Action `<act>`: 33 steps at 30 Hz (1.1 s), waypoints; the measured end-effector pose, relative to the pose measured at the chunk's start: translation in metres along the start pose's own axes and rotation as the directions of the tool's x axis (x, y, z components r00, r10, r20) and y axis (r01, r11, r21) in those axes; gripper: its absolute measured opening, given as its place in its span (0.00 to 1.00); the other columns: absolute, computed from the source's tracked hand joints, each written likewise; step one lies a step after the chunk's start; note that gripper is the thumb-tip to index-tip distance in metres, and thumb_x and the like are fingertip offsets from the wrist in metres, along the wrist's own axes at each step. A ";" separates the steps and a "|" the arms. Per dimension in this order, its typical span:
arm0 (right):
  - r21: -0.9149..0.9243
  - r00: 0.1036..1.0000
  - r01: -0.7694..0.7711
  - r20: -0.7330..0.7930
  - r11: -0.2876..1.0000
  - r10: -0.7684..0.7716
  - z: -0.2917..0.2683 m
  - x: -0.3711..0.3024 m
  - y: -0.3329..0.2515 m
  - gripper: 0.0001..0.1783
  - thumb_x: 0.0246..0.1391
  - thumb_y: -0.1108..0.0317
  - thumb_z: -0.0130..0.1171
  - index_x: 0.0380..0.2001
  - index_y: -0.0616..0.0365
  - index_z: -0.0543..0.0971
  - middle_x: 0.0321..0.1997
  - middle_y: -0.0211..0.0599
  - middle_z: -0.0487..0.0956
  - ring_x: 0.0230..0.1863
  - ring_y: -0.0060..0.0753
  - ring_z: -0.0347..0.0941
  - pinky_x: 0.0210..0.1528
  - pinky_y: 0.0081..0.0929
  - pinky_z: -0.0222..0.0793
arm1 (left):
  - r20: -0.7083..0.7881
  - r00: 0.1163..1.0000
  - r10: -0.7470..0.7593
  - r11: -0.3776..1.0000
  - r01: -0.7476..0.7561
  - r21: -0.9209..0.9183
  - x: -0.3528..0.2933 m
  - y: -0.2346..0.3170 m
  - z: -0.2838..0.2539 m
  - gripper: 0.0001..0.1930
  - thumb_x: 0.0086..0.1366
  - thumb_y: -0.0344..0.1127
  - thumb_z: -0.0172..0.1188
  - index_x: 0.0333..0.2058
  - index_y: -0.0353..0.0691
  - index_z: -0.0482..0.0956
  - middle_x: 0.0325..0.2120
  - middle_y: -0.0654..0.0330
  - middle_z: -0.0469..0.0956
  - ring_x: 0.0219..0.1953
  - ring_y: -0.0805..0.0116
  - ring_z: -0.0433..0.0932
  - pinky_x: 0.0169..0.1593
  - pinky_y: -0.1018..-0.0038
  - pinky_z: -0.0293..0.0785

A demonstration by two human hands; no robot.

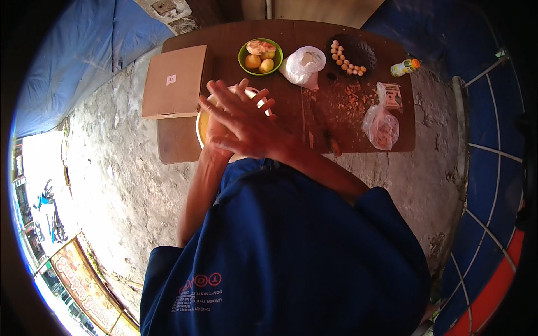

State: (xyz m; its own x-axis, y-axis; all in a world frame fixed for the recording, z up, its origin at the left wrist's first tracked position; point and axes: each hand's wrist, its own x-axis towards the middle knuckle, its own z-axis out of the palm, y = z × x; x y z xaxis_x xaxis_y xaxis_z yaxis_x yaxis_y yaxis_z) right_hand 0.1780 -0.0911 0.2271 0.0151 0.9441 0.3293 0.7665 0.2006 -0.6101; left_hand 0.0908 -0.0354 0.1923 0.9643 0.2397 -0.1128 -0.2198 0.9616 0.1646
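My right hand (246,127) lies across the top of my left hand (216,130), palm toward palm, with the fingers of both stretched out and spread. Whatever may be between the palms is hidden. Both are held over a white-rimmed basin (198,130) with something yellowish inside, mostly covered by my hands. Just beyond stands a green bowl (241,60) with several potatoes (266,65) and a pale pinkish lump (261,47). Beside it sits a white plastic bag (305,63). Farther right, a dark round tray (364,49) carries several small pale balls (338,53).
A cardboard box (172,78) lies on the brown table (224,35) at left. Reddish scraps (353,98) are scattered at right, near a knife handle (334,147). A clear bag (382,130), a small packet (392,95) and an orange-capped bottle (404,68) line the right edge.
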 end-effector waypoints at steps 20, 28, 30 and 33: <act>0.026 0.993 0.118 0.004 0.993 -0.119 -0.014 -0.001 -0.007 0.42 0.60 0.41 0.52 0.72 0.49 0.58 0.77 0.49 0.50 0.78 0.49 0.42 0.76 0.56 0.34 | 0.059 0.998 0.018 0.966 -0.033 0.258 -0.001 -0.014 0.007 0.38 0.73 0.64 0.33 0.72 0.47 0.44 0.70 0.39 0.50 0.71 0.38 0.49 0.71 0.43 0.49; 0.459 0.946 0.058 -0.308 0.886 0.098 -0.064 0.003 0.027 0.30 0.72 0.56 0.29 0.71 0.58 0.58 0.77 0.49 0.51 0.79 0.46 0.41 0.77 0.39 0.35 | -0.192 0.978 -0.078 0.982 0.041 -0.185 0.002 0.002 0.009 0.19 0.74 0.48 0.51 0.50 0.38 0.75 0.48 0.51 0.78 0.51 0.56 0.78 0.52 0.64 0.77; 0.479 0.921 0.046 -0.360 0.877 0.148 -0.069 -0.005 0.038 0.32 0.73 0.54 0.24 0.70 0.61 0.59 0.77 0.47 0.53 0.78 0.43 0.43 0.77 0.37 0.35 | -0.296 0.954 -0.047 0.992 0.009 -0.129 0.000 0.012 0.011 0.16 0.73 0.47 0.52 0.34 0.41 0.78 0.33 0.56 0.78 0.36 0.62 0.77 0.36 0.72 0.76; 0.550 0.916 -0.019 -0.325 0.835 0.236 -0.064 -0.017 0.041 0.33 0.73 0.53 0.25 0.70 0.64 0.59 0.74 0.49 0.58 0.77 0.42 0.47 0.77 0.36 0.37 | -0.234 0.971 -0.047 0.997 0.029 -0.078 -0.001 0.021 0.012 0.26 0.74 0.47 0.50 0.13 0.47 0.68 0.14 0.64 0.66 0.18 0.71 0.64 0.19 0.77 0.60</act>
State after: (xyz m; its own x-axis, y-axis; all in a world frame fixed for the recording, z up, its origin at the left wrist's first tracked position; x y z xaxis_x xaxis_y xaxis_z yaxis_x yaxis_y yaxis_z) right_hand 0.2498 -0.1159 0.2424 0.4033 0.8267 0.3924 0.2866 0.2931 -0.9121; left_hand 0.0872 -0.0174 0.2072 0.9123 0.2191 -0.3461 -0.2022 0.9757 0.0847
